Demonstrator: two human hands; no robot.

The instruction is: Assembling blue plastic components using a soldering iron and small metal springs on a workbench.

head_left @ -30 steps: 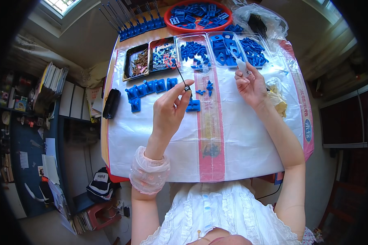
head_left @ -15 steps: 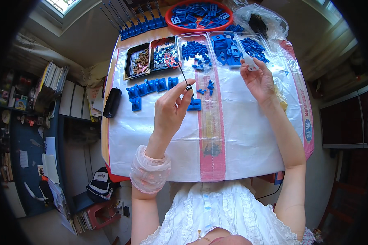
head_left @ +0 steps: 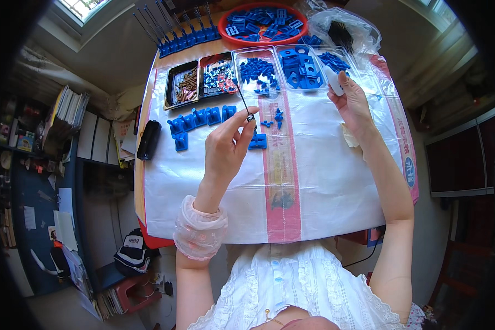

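My left hand (head_left: 224,147) pinches a thin black rod (head_left: 242,97) between thumb and fingertips. It points up and away, with a dark ringed part at the fingertips. Below those fingertips a blue plastic piece (head_left: 258,141) rests on the sheet, partly behind the hand. Held in my right hand (head_left: 354,108) is a small white bottle (head_left: 334,81), tilted, close to the clear trays. Several small blue pointed parts (head_left: 278,117) lie between my hands. Left of my left hand stand several blue bases (head_left: 198,117) in a row.
Across the far side sit a black tray of brown screws (head_left: 167,97), a black tray of small metal parts (head_left: 202,92), and clear trays of blue parts (head_left: 276,66). Behind them are a red basin (head_left: 223,32), a plastic bag (head_left: 369,34) and upright rods in blue bases (head_left: 188,39). A black case (head_left: 149,140) lies left.
The bottle in my right hand has tilted, and that hand has shifted slightly. My left hand keeps its pinch on the rod almost unmoved. The whole view has moved a little.
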